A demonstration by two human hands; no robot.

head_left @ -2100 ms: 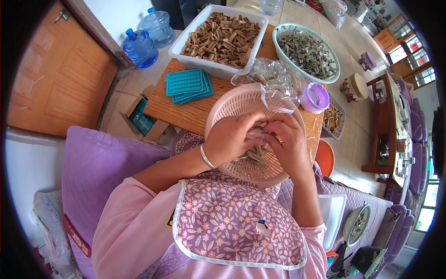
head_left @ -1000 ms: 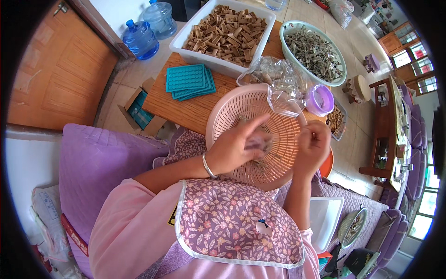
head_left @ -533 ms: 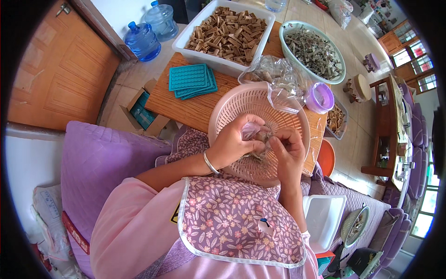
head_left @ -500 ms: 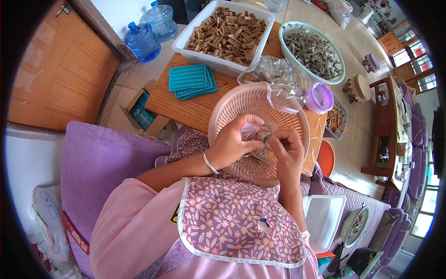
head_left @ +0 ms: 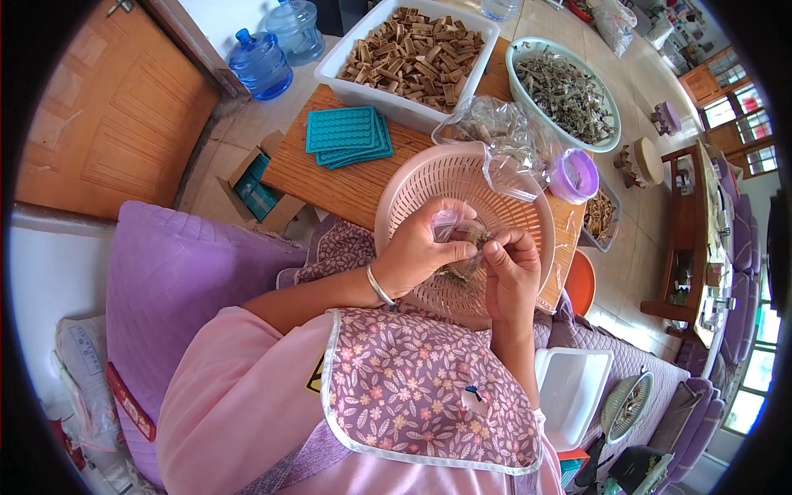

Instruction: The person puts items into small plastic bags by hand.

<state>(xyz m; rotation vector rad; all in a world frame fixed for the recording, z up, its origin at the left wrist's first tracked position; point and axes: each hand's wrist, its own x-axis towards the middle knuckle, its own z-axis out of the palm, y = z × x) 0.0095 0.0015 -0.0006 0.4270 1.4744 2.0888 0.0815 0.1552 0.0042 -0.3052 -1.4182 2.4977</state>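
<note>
From my end, I have the left hand (head_left: 412, 256) over the pink slotted basket (head_left: 398, 191), thumb and forefinger curled around a small tuft of dried strands (head_left: 473, 233), with clear plastic film (head_left: 445, 221) showing in the crook of the thumb. And there's the right hand (head_left: 513, 276), close against the tuft, thumb and forefinger drawn narrow in a pinch; I can't tell whether a strand sits between those tips. The tuft is up between the hands, above the basket, and its underside is hidden from me. I'd judge it nearly weightless, dry and brittle, apt to crumble under a hard squeeze, so I'd cradle the thick middle and pinch single strands near the base. The film looks thin, limp and probably slippery; I'd want it by a folded edge. Just past the basket's far rim, I get a crumpled clear bag (head_left: 493, 124), the purple tub (head_left: 575, 176) right beside it, and, over to the left on the wooden table (head_left: 301, 169), stacked teal trays (head_left: 342, 130).
</note>
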